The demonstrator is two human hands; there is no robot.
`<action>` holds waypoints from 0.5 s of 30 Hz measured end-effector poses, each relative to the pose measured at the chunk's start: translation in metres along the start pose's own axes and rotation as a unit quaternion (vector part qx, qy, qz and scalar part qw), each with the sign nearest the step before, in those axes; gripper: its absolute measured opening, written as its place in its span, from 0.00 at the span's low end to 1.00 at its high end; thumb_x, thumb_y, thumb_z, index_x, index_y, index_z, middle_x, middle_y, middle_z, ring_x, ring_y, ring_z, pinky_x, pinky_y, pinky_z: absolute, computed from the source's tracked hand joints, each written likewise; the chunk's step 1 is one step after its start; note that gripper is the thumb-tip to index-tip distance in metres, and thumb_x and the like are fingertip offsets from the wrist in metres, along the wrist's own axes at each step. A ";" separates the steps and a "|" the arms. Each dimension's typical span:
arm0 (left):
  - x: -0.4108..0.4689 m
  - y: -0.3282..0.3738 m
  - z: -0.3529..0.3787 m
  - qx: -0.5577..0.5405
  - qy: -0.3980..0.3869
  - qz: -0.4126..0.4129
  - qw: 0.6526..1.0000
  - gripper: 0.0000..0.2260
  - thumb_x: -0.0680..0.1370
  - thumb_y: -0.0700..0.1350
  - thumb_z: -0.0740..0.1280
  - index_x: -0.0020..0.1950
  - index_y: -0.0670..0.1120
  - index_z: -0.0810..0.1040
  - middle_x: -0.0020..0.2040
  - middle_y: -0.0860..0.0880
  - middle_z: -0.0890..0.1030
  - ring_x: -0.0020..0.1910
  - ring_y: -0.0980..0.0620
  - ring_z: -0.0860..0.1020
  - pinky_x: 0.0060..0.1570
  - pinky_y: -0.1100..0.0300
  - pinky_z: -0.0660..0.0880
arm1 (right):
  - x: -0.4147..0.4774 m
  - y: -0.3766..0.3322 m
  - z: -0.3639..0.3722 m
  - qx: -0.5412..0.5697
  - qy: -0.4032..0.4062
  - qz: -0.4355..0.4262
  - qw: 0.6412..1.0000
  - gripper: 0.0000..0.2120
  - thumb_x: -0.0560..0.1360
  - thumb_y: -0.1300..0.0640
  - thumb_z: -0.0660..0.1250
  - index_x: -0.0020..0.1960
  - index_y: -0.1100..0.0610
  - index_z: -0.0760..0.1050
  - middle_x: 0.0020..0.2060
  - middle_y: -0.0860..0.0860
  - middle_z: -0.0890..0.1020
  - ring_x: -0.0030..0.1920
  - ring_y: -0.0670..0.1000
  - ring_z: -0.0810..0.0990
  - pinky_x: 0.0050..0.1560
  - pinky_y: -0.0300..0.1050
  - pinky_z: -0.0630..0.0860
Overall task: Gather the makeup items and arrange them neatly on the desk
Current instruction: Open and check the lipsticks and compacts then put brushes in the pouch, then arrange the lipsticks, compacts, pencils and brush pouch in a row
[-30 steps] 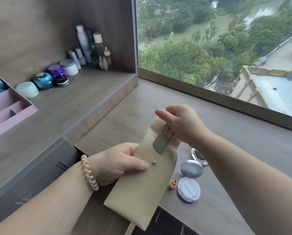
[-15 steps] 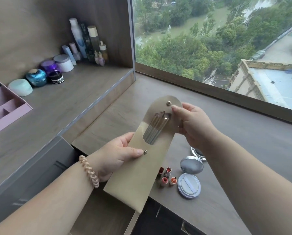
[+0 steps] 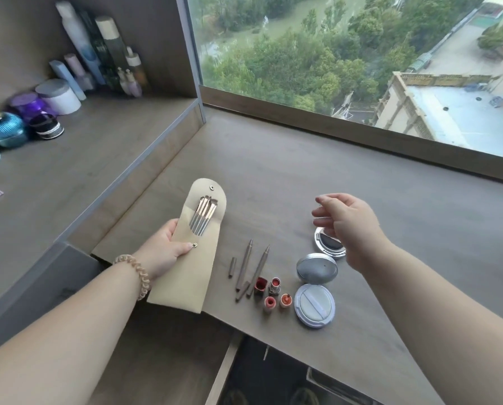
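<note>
Holding a beige pouch (image 3: pixel 186 282) by its left edge, the left hand (image 3: pixel 164 249) has its fingers (image 3: pixel 170 229) passing behind the fabric and its thumb pressed flat on the front beside the lower snap. The pouch's flap stands open at the top, and a bundle of brushes (image 3: pixel 203 216) sits in its mouth, tips toward the flap. The pouch is over the left part of the counter (image 3: pixel 288 171), with its lower end past the front edge; whether it touches the surface cannot be determined. The right hand (image 3: pixel 348 226) hovers above an open compact (image 3: pixel 330 247), fingers (image 3: pixel 323 213) loosely spread and slightly bent, holding nothing. Just right of the pouch, slim brown pencils (image 3: pixel 245 264) lie side by side, with a short cap (image 3: pixel 231 267) to their left. Four lipsticks (image 3: pixel 275 285) stand in a tight cluster at the pencils' near ends. Beside these, a silver case (image 3: pixel 316 268) and a white puff case (image 3: pixel 314 305) rest close together, in line with the open compact. A beaded bracelet (image 3: pixel 140 276) circles the left wrist. A raised shelf (image 3: pixel 98 147) at left carries jars (image 3: pixel 59 96) and bottles (image 3: pixel 98 51) against the wall. A window (image 3: pixel 332 54) runs behind the counter.
</note>
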State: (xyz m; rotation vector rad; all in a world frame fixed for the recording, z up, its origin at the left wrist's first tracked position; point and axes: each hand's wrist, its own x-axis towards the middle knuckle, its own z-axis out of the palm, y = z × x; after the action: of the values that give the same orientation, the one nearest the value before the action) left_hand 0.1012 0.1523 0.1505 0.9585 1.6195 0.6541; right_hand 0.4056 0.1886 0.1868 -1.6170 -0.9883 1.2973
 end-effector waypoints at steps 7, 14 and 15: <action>0.023 -0.038 0.020 0.108 0.027 -0.015 0.994 0.11 0.75 0.41 0.67 0.54 0.52 0.72 0.53 0.47 0.81 0.50 0.46 0.80 0.53 0.47 0.77 | -0.010 0.020 -0.013 -0.042 0.029 -0.081 0.995 0.06 0.77 0.60 0.64 0.43 0.54 0.78 0.37 0.53 0.81 0.34 0.45 0.78 0.39 0.39 0.74; 0.026 -0.030 0.034 0.391 0.109 -0.018 0.914 0.28 0.68 0.58 0.70 0.63 0.49 0.68 0.60 0.46 0.72 0.58 0.45 0.74 0.56 0.54 0.71 | -0.025 0.036 -0.022 -0.076 0.083 -0.166 0.980 0.07 0.76 0.60 0.65 0.43 0.51 0.79 0.37 0.50 0.82 0.41 0.52 0.80 0.45 0.48 0.77; 0.025 -0.028 0.035 0.388 0.118 -0.015 0.914 0.28 0.69 0.57 0.70 0.64 0.48 0.68 0.61 0.45 0.72 0.58 0.44 0.73 0.57 0.53 0.71 | -0.026 0.040 -0.025 -0.084 0.099 -0.165 0.978 0.08 0.76 0.60 0.65 0.42 0.49 0.78 0.37 0.49 0.82 0.40 0.51 0.80 0.45 0.48 0.77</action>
State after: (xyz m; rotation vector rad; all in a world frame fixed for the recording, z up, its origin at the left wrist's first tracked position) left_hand 0.1252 0.1571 0.1054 1.4518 2.1643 0.0704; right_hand 0.4293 0.1474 0.1616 -1.5903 -1.2056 0.8312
